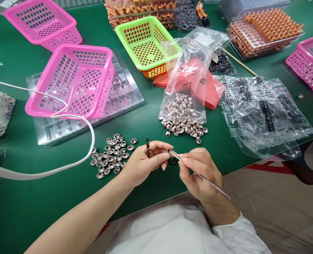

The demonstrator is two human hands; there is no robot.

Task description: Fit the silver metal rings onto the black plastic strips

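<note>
Between thumb and forefinger, my left hand (pixel 148 160) pinches a small silvery metal cup (pixel 169 151). A black plastic strip (pixel 147 148) with short side stubs sticks up behind its fingers. My right hand (pixel 201 169) grips a slim, shiny metal tool (pixel 211 185) like a pen, its tip at the cup. Whether the tip touches the cup's inside is too small to tell. Some tiny black pieces (pixel 173 161) lie on the table behind the fingertips. Left of my hands is a loose group of similar metal cups (pixel 110 155); more cups (pixel 182 125) spill from a clear bag (pixel 188 67).
A pink basket (pixel 68 81) rests on a clear tray (pixel 124 84), with a white cable (pixel 91 141) curving in front. Farther back are a green basket (pixel 148 42) and orange parts in trays (pixel 272 26). Plastic bags with black parts (pixel 262 113) lie right, by the table edge.
</note>
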